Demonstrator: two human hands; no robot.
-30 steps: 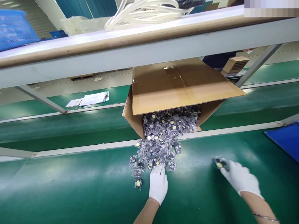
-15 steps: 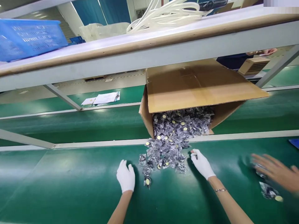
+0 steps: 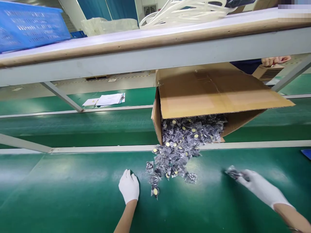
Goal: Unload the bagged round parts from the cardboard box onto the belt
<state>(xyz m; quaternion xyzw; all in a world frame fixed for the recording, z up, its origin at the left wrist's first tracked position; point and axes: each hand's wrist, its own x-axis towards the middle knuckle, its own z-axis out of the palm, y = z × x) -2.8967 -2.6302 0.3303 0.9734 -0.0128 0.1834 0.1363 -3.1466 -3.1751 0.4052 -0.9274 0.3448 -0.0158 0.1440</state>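
My right hand (image 3: 258, 187), in a white glove, pinches a small dark part in a clear plastic bag (image 3: 233, 172) above the right side of the green work surface (image 3: 80, 197). My left hand (image 3: 129, 185), gloved too, rests on that surface with nothing in it, its fingers loosely bent and the thumb apart. Just right of it lies a heap of the same bagged dark parts (image 3: 167, 161), several showing a round pale-yellow disc. The heap spills from a tipped cardboard box (image 3: 218, 97) full of these bags. What the dark parts are, I cannot tell.
Above the work surface runs a shelf (image 3: 155, 53) with a blue plastic basket (image 3: 34, 26) and coiled white tubing (image 3: 189, 14). Papers (image 3: 109, 99) lie on the far green surface. Another person's hand (image 3: 273, 61) is behind the box. A blue object (image 3: 307, 153) sits at the right edge.
My right hand has moved right from the heap, carrying a bagged part. The co-worker's hand and the loose bags at the right have gone out of view. My left hand stays nearly still.
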